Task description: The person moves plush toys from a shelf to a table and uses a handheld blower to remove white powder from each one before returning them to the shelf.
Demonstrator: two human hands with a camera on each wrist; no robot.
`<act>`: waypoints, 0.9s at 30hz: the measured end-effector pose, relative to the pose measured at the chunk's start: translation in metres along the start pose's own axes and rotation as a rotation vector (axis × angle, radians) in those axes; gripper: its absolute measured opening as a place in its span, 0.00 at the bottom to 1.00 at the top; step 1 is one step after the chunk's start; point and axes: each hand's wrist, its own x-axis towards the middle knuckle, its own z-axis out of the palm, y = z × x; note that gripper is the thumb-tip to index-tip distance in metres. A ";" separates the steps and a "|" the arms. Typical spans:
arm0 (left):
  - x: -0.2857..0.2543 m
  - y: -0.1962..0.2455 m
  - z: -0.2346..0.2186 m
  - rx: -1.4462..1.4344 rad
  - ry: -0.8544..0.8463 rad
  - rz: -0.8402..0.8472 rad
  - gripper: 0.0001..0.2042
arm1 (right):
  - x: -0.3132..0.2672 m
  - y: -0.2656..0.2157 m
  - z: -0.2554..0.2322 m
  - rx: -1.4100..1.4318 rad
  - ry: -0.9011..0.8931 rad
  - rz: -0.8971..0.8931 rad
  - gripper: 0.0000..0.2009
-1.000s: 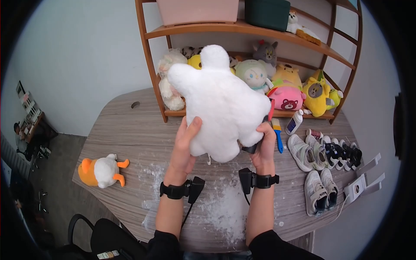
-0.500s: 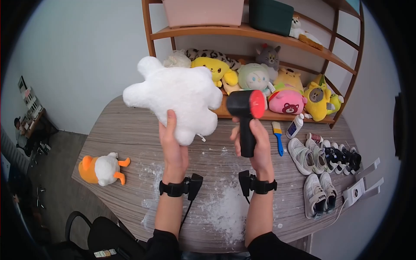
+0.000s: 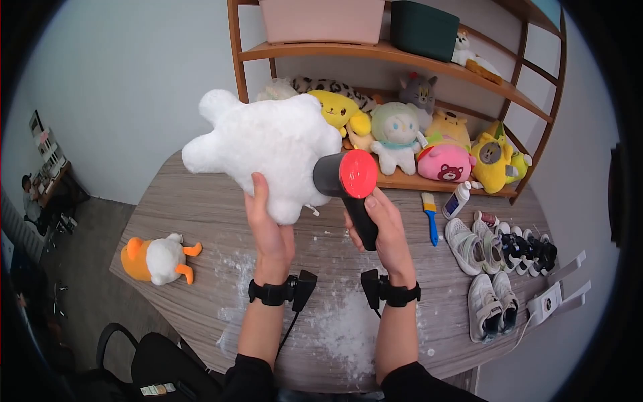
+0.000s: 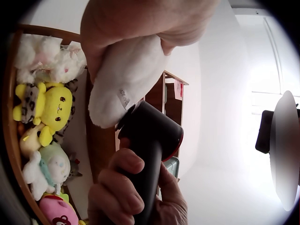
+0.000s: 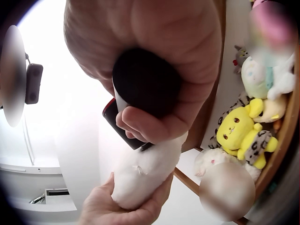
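Note:
My left hand (image 3: 269, 228) grips a white plush toy (image 3: 268, 137) by its lower edge, thumb on the near face, and holds it up above the table. A small tag hangs from the plush toy's underside. In my right hand (image 3: 387, 234) is the handle of a black hair dryer (image 3: 328, 175) with a red round back end. Its front end points left and overlaps the plush toy's right side. In the left wrist view the right hand's fingers (image 4: 126, 161) wrap round the handle, and the dryer's nozzle end is right at the plush toy (image 4: 129, 79).
White powder (image 3: 345, 328) lies across the table (image 3: 201, 201). An orange and white duck plush (image 3: 161, 260) lies at left. A brush (image 3: 431, 218), a bottle (image 3: 457, 199) and several shoes (image 3: 483, 308) stand at right. Behind is a shelf (image 3: 402, 182) of plush toys.
The white plush toy, first between both hands, has moved left in the left hand alone. The hair dryer came out from behind it, and its front end has swung toward the plush toy.

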 end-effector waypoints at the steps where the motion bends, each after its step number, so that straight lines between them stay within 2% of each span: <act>1: 0.000 0.001 0.001 0.000 0.000 0.004 0.32 | 0.000 0.000 -0.001 0.003 -0.013 0.002 0.16; 9: -0.003 -0.005 0.007 0.071 -0.027 0.031 0.31 | -0.005 0.004 -0.008 -0.088 -0.136 -0.020 0.12; 12: -0.006 -0.001 0.009 0.006 -0.051 -0.020 0.30 | -0.005 0.002 -0.012 -0.053 -0.149 -0.006 0.12; 18: -0.005 -0.001 0.009 0.045 -0.053 -0.014 0.29 | -0.006 0.002 -0.012 -0.014 -0.109 -0.063 0.12; 21: -0.006 -0.003 0.008 0.045 -0.084 -0.036 0.28 | -0.006 0.001 -0.014 -0.031 -0.145 -0.059 0.11; 24: -0.008 -0.012 0.005 0.124 -0.092 -0.091 0.27 | -0.006 0.004 -0.013 -0.065 -0.260 -0.057 0.11; 27: -0.010 -0.009 0.012 0.097 -0.082 -0.121 0.25 | -0.005 0.004 -0.009 -0.076 -0.211 -0.089 0.12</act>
